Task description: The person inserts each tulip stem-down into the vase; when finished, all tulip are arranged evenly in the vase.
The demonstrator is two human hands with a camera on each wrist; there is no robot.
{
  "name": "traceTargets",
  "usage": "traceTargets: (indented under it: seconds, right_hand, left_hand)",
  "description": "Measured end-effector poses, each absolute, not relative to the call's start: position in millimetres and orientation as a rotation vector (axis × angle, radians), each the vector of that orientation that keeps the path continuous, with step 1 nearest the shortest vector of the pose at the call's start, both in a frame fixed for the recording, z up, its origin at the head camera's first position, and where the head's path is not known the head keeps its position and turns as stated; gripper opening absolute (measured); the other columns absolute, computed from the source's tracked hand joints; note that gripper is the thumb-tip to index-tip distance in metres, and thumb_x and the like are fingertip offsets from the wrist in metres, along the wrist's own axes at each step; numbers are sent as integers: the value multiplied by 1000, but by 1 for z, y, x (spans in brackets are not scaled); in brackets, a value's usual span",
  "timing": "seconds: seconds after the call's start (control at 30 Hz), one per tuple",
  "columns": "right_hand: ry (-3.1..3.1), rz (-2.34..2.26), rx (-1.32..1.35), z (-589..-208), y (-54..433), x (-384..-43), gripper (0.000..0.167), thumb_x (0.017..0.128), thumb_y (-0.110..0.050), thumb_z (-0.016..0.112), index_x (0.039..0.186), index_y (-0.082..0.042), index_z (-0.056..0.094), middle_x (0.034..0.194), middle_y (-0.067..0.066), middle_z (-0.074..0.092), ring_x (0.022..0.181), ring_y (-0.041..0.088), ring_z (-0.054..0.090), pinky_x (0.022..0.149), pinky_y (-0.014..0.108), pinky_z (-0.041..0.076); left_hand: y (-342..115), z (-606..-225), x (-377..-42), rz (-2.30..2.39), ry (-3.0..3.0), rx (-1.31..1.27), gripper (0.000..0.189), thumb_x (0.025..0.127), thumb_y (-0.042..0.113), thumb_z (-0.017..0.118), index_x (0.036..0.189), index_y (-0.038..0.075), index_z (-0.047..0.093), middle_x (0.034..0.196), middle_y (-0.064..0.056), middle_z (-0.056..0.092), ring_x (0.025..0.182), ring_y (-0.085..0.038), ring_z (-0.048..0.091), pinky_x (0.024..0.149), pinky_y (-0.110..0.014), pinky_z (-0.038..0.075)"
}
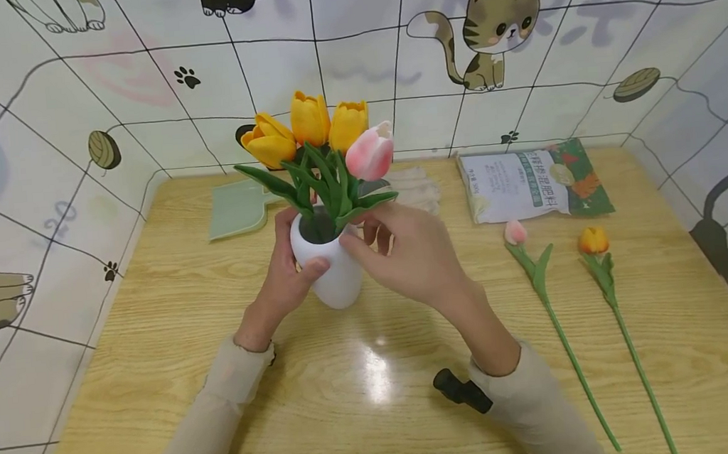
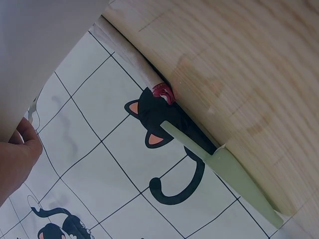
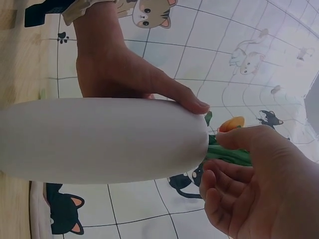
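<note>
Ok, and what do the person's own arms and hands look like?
The left sleeve and right sleeve are plain beige. Left grip and right grip are ungloved. A black device sits beside the right wrist; a dark piece shows at the left.

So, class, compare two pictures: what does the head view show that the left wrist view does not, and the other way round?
Only the head view shows the left hand, the yellow tulips in the white vase, the loose pink tulip, the loose orange tulip and the printed packet.

Only the left wrist view shows both pink ears of the black wall cat behind the handle of the pale green scoop.

Both share the white vase, the right hand, the pale green scoop and the wooden table.
</note>
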State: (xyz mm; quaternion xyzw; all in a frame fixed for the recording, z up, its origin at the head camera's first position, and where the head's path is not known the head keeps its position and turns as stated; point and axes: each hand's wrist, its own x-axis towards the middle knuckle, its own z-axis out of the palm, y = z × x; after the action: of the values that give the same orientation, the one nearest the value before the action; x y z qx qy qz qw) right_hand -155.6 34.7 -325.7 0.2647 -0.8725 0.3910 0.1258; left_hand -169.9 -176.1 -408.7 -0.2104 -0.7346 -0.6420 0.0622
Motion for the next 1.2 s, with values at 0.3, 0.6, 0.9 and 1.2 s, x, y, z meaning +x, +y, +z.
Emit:
traceTargets:
  seconds: [0.3,0.6,0.9,1.2]
  right_hand:
    - [-2672,1053,586,-336,76,-151,19,97,-34,62,104,-18,69,80,-4,63,71,11,56,62,31,46]
    - [-2680,928,402,-356,133,-149,19,98,-34,61,102,-17,71,73,-2,65,65,13,56,58,30,41]
    - [-2762,861,234,-370,180,-146,31,98,-41,59,104,-13,72,79,4,70,70,19,59,58,30,41]
    - [-2884,759,102,-394,224,-137,37,100,-44,54,109,-13,71,89,8,72,78,23,61,63,34,40]
  left_hand:
    - [-177,-410,-170,-1958,-2242,-618,104,72,81,66,138,12,23,136,-18,43,120,-26,46,102,-64,37]
    - [-176,-410,-171,-1958,-2243,-624,103,72,80,65,139,14,23,137,-18,42,121,-29,46,102,-66,37]
    - [-177,-410,-171,-1948,-2251,-630,103,73,81,65,138,14,22,140,-19,40,122,-29,45,103,-67,37]
    - [-179,-411,-172,-1949,-2243,-638,106,73,80,66,139,10,22,138,-18,42,121,-26,48,100,-62,40]
